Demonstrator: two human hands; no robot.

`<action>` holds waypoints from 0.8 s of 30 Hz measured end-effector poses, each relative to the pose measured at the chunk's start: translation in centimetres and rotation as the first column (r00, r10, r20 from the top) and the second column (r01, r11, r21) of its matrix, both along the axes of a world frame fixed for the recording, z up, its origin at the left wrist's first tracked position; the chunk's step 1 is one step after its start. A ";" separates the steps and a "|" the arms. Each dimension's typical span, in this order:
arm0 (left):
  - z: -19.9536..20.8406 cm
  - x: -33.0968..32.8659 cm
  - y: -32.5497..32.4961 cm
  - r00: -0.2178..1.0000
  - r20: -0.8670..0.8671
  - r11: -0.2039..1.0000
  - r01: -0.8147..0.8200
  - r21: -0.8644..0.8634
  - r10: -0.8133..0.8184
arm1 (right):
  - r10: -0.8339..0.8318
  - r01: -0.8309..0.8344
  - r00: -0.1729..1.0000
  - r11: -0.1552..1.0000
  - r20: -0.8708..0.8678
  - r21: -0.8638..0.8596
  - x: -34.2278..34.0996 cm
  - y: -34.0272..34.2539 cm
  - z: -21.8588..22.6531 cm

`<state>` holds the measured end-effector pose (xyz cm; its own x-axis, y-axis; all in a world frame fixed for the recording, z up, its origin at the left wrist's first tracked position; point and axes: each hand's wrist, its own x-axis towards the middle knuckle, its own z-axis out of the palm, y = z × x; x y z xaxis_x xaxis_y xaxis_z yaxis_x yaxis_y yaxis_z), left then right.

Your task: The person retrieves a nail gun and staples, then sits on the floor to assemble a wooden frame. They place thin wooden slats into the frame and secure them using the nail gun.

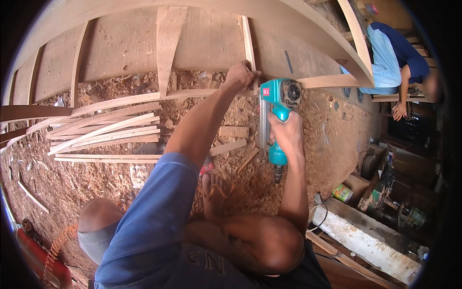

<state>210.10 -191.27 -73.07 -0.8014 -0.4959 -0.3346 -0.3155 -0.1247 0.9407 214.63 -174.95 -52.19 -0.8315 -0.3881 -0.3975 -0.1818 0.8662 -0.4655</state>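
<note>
The right hand [288,132] wraps a red-labelled nail gun [277,88], pointing left, long handle [277,155] toward the knee [278,243]; left hand [239,77] curls around a wood strip [248,38].

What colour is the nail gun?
The nail gun is mainly teal, with black parts; clearest in the head view.

The shirt [168,260] has a blue sleeve [156,204] on the left and a dark front [231,277] with pale letters [215,262]. Gray shorts [102,241] stop by the left knee [99,215]. The left hand [239,77], right hand [288,133] and toes [211,183] are bare.
</note>
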 end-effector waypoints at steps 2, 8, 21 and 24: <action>0.3 0.0 0.0 1.000 -0.012 0.997 0.005 -0.073 -0.006 | -0.009 0.009 1.000 1.000 -0.004 -0.004 0.1 -0.3 -0.2; 1.2 0.4 0.0 0.999 0.032 0.998 0.019 -0.061 -0.017 | -0.047 0.047 0.999 0.999 -0.026 0.009 0.6 -1.0 -0.6; 1.1 0.2 0.0 0.996 0.089 0.993 0.039 -0.107 -0.030 | -0.022 0.023 1.000 0.996 -0.017 0.082 0.3 -1.5 0.0; 1.1 0.3 0.1 0.996 0.087 0.994 0.035 -0.107 -0.026 | -0.020 0.021 1.000 0.997 -0.019 0.068 0.4 -1.5 0.1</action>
